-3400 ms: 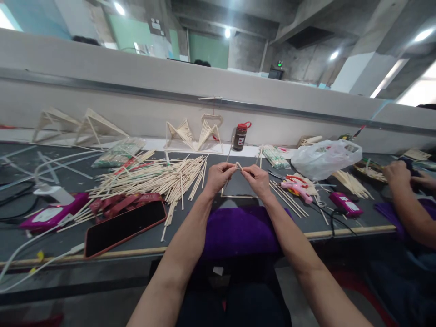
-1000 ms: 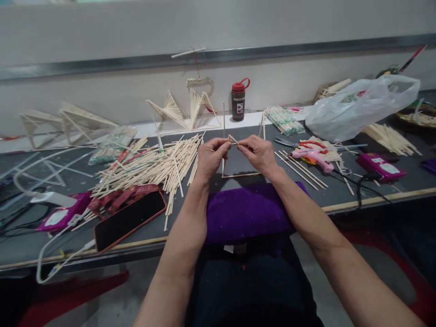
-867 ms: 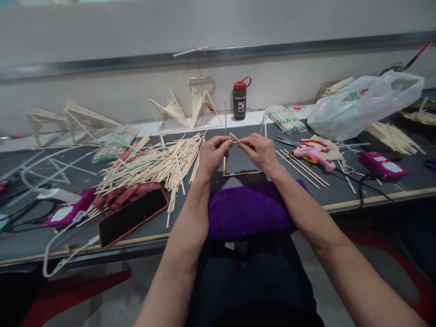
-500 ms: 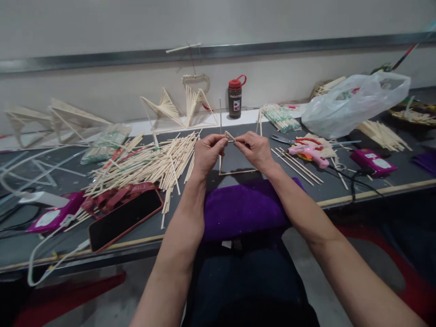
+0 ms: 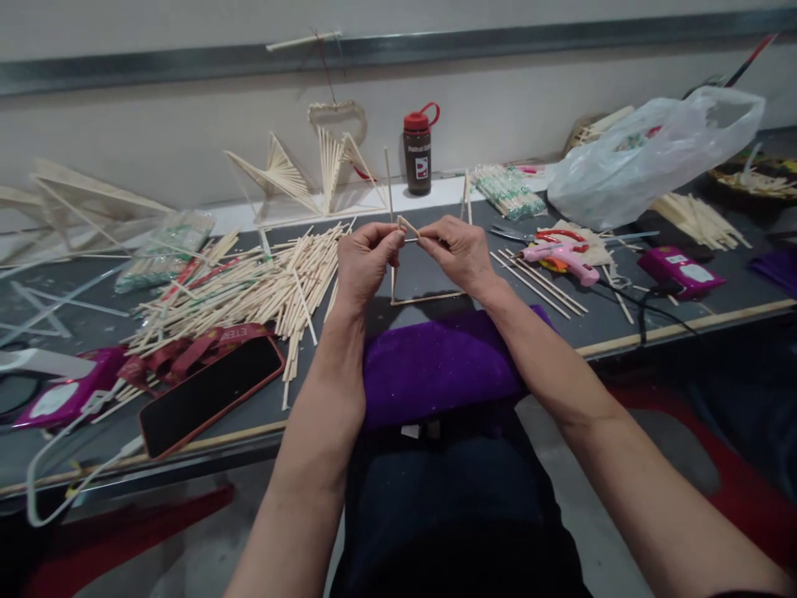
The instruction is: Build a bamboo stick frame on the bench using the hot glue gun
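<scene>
My left hand (image 5: 369,262) is closed in a pinch on a thin wooden stick (image 5: 409,225) at the middle of the table. My right hand (image 5: 457,253) pinches the same short piece a little to the right; both fingertips are close together, and the exact contact is partly hidden. Around and below the hands stands a stick frame (image 5: 429,299), with a bottom bar on the table and thin uprights rising at its left and right. A purple cloth (image 5: 439,370) lies under my forearms at the table edge.
A heap of loose sticks (image 5: 249,286) and a phone (image 5: 212,399) lie left. To the right are a pink glue gun (image 5: 569,259), red-handled pliers (image 5: 560,237), several loose sticks and a plastic bag (image 5: 647,158). A dark bottle (image 5: 418,158) and finished stick shapes (image 5: 274,178) stand behind.
The camera view has shifted a little, so the table's things appear higher and farther left. Both hands keep their pinch on the stick, in nearly the same place over the frame.
</scene>
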`<state>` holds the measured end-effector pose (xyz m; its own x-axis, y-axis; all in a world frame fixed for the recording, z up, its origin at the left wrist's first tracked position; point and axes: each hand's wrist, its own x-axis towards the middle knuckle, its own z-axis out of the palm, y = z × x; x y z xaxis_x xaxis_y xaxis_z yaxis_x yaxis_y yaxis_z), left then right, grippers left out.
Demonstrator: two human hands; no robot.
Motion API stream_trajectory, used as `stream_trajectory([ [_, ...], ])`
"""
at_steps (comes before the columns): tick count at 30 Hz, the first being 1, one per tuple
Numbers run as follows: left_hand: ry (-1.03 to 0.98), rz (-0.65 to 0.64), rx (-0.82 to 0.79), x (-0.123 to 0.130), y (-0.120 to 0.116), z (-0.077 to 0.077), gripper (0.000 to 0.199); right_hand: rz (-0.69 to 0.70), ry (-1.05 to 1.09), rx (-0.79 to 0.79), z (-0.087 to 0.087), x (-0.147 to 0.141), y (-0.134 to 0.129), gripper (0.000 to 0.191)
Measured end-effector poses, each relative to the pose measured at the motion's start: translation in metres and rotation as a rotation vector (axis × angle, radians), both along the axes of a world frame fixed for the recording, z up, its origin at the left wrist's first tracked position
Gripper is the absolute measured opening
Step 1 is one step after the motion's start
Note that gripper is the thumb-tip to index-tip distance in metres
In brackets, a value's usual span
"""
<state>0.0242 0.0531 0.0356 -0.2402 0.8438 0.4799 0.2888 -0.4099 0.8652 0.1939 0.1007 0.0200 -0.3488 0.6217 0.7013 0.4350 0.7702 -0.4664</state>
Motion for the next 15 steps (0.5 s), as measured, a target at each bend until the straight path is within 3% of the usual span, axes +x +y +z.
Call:
stream_trajectory([
  [15,0.001,0.004,0.037,0.0008,0.0013,-0.0009,0.009,-0.014,0.054,0.013,-0.0015,-0.0014,0.0009,0.016],
])
